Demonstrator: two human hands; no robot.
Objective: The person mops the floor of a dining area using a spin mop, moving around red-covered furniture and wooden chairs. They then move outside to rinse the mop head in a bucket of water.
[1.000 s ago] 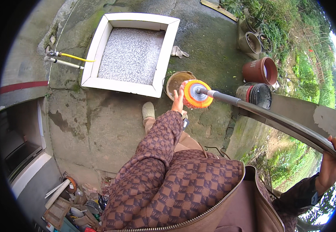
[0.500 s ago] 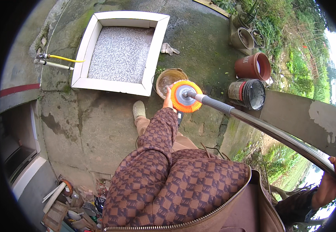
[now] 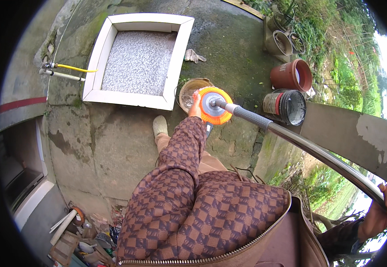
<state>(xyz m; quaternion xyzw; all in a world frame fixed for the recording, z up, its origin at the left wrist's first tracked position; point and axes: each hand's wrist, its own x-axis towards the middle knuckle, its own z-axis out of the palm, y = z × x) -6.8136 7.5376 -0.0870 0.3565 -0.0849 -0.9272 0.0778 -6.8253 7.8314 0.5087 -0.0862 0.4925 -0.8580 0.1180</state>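
A long-handled mop with a round orange fringed head (image 3: 224, 116) and a steel pole (image 3: 309, 147) slants across the view, its head to the left. My left hand (image 3: 195, 108) is closed on the left rim of the head; most of its fingers are hidden behind it. At the far right my right hand (image 3: 380, 212) wraps round the upper end of the pole. Just beyond the mop head stands a round basin (image 3: 187, 103) that seems to hold water, partly covered by the head and my left hand.
A white-framed box (image 3: 133, 103) with a speckled base lies ahead left, near a tap with a yellow hose (image 3: 73, 68). A glove (image 3: 194, 56) lies beside it. To the right stand a red-brown bucket (image 3: 279, 78), a dark bucket (image 3: 274, 106) and a low wall (image 3: 331, 129).
The mop head and my left hand have shifted slightly up, away from me. My right hand has moved slightly down at the pole's end.
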